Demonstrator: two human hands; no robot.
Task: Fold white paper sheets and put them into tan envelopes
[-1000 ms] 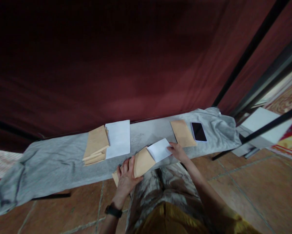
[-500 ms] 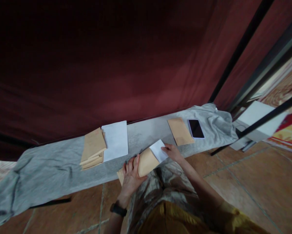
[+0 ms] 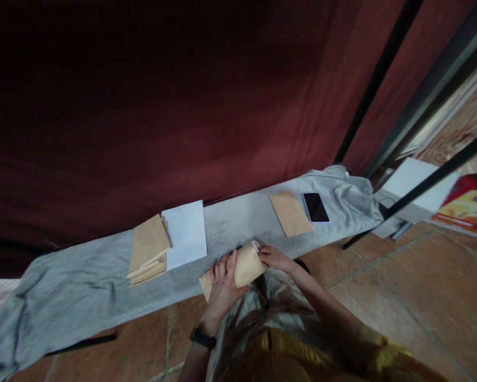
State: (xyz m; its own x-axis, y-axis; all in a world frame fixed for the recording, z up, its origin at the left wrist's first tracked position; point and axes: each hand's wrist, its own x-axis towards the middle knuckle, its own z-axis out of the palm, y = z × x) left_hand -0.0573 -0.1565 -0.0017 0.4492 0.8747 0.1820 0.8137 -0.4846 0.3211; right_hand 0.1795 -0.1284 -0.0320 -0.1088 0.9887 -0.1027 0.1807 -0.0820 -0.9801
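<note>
Head view: my left hand [image 3: 225, 286], fingers half spread, holds the brown envelope [image 3: 249, 265] over my lap. My right hand [image 3: 276, 258] curls at its mouth; its grip I cannot tell. The white paper [image 3: 256, 246] is almost inside, only the edge shows.

- Held envelope [image 3: 249, 267]: brown paper, matt, smooth.
- Stacked envelopes [image 3: 148, 244]: same paper look, matt.
- White sheets [image 3: 185, 233]: paper, smooth, matt.
- Phone [image 3: 317, 207]: smooth, dark, glossy screen.
- Bench cover [image 3: 238, 220]: grey cloth, soft-looking nap, matt, rumpled at ends.
- Red hanging [image 3: 182, 143]: apparently cloth, matt.
- Floor [image 3: 401, 292]: tile, dull finish, rougher joints.
</note>
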